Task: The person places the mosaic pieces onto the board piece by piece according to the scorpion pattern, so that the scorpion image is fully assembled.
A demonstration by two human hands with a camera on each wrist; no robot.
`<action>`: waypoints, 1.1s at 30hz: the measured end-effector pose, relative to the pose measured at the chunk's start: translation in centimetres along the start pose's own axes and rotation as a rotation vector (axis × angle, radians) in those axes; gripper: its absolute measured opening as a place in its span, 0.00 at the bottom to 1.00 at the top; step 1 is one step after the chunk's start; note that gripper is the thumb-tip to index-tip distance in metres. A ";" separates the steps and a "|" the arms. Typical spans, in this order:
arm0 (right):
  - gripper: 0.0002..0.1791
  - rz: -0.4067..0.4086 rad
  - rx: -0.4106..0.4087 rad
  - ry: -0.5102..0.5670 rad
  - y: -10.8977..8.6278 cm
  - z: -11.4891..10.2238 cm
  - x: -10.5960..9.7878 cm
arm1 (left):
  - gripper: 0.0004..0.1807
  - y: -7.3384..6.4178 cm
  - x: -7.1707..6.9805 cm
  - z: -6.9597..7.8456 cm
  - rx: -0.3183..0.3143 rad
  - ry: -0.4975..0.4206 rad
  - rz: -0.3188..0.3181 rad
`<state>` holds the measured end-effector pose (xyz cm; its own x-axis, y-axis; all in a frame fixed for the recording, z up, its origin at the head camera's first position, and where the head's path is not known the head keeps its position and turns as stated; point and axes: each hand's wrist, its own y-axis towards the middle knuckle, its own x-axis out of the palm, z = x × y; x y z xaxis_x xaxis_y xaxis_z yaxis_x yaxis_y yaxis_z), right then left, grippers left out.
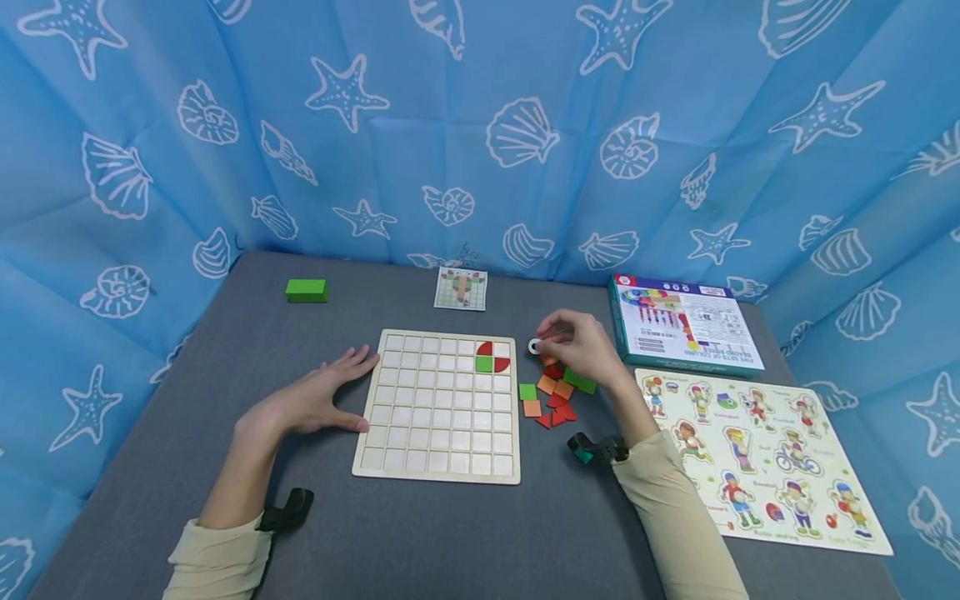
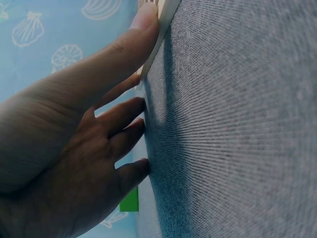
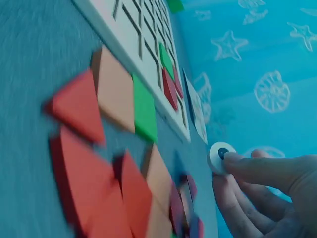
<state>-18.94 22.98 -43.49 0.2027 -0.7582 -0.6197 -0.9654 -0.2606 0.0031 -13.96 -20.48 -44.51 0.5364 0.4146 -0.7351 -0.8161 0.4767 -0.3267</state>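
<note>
My right hand (image 1: 581, 343) pinches a round white disc with a black dot, like an eye (image 3: 215, 159), between thumb and fingers. It is held over the far end of a pile of loose pieces, beside the gridded board (image 1: 420, 419). Two red rounded pieces (image 1: 502, 365) and a green square (image 1: 484, 364) sit in cells at the board's far right corner. With fingers spread, my left hand (image 1: 311, 400) rests at the board's left side; its thumb (image 2: 144, 17) touches the edge.
Orange squares (image 1: 532, 408), red pieces (image 1: 558, 415) and green pieces (image 1: 576, 379) lie right of the board. A printed pattern card (image 1: 461, 289) is behind it, a green block (image 1: 307, 290) at back left. A box (image 1: 693, 329) and a picture puzzle board (image 1: 862, 533) lie at right.
</note>
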 end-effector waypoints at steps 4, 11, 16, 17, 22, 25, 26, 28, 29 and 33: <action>0.06 -0.014 -0.045 0.013 0.8 -1.1 1.7 | 0.63 0.0 0.0 0.0 -0.002 0.003 0.001; 0.05 -0.050 -0.126 0.019 2.7 -2.6 4.7 | 0.63 0.1 0.1 0.1 -0.010 0.006 -0.004; 0.04 -0.055 -0.145 -0.014 3.9 -3.6 6.3 | 0.63 0.0 0.0 0.1 -0.010 0.003 -0.005; 0.04 -0.062 -0.149 -0.025 4.1 -3.8 6.6 | 0.63 -0.1 -0.1 0.1 -0.008 0.003 -0.004; 0.04 -0.099 -0.172 -0.068 4.7 -4.5 7.7 | 0.63 -0.1 -0.1 0.1 -0.007 0.002 -0.005; 0.04 -0.095 -0.178 -0.092 4.9 -4.8 8.2 | 0.63 -0.1 -0.2 0.0 -0.004 -0.006 -0.007; 0.03 -0.089 -0.179 -0.101 4.9 -4.9 8.3 | 0.63 0.0 -0.2 0.0 -0.001 -0.006 -0.008; 0.03 -0.078 -0.176 -0.117 4.9 -5.0 8.5 | 0.63 0.0 -0.1 0.0 0.001 -0.005 -0.008; 0.03 -0.071 -0.176 -0.128 4.9 -5.0 8.5 | 0.63 0.0 -0.1 0.0 0.001 -0.004 -0.008; 0.03 -0.068 -0.175 -0.147 4.7 -5.0 8.5 | 0.63 0.0 -0.1 0.0 -0.003 0.006 -0.005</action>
<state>-20.94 12.31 -44.85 0.2281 -0.6435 -0.7307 -0.9045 -0.4178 0.0856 -14.03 -20.52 -44.45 0.5390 0.4075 -0.7372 -0.8141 0.4766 -0.3318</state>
